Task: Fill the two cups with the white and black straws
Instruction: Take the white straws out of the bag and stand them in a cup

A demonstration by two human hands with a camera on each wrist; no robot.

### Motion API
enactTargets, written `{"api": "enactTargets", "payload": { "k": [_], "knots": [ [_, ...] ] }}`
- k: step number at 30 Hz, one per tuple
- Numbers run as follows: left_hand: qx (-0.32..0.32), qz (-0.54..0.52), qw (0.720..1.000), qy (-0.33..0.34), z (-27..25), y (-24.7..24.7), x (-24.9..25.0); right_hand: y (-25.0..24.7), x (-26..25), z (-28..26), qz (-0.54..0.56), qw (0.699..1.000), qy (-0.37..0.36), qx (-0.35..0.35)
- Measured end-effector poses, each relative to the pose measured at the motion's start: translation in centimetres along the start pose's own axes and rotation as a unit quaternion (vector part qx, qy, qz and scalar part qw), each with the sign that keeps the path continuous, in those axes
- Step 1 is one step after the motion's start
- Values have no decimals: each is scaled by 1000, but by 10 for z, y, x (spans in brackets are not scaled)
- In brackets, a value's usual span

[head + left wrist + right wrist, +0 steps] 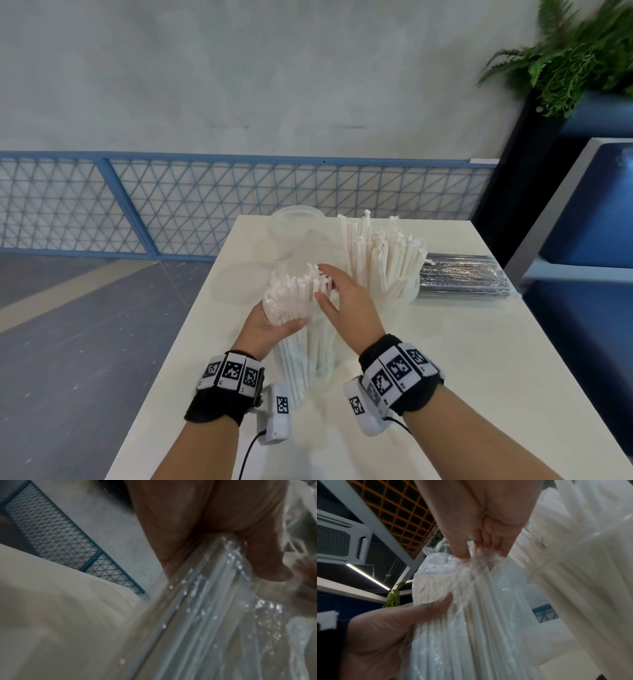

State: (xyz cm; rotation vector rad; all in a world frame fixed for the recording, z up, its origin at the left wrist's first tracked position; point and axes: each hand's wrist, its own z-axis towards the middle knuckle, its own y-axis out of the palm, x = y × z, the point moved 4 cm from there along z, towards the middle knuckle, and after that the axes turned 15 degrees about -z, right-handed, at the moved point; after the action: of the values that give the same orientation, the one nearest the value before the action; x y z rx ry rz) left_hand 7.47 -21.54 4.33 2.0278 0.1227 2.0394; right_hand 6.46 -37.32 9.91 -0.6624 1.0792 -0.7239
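While the left hand (263,325) grasps a bundle of white straws (301,301) in clear wrap, held upright over the middle of the counter (479,359), the right hand (346,301) pinches the wrap at the bundle's top. A cup (399,298) near the far edge holds white straws. Black straws (462,277) lie at the far right edge.

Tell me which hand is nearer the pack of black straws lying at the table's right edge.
Right. The right hand pinches the wrapped white straw bundle mid-table, on the side facing the black straw pack; the left hand grips the bundle's far side.
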Motion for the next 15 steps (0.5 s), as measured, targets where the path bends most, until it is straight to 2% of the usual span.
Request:
{"api": "enactTargets", "payload": {
  "k": [5, 8, 11, 15],
  "knots": [
    [-56, 0, 998, -7, 1, 1, -2, 9, 9, 4, 118, 987, 36, -102],
    [-102, 12, 994, -24, 2, 9, -5, 13, 11, 2, 168, 975, 67, -130],
    [-114, 43, 992, -43, 2, 14, -7, 19, 12, -3, 218, 961, 103, -133],
    [-97, 65, 991, -60, 3, 13, -10, 15, 11, -9, 250, 953, 159, -63]
  ]
}}
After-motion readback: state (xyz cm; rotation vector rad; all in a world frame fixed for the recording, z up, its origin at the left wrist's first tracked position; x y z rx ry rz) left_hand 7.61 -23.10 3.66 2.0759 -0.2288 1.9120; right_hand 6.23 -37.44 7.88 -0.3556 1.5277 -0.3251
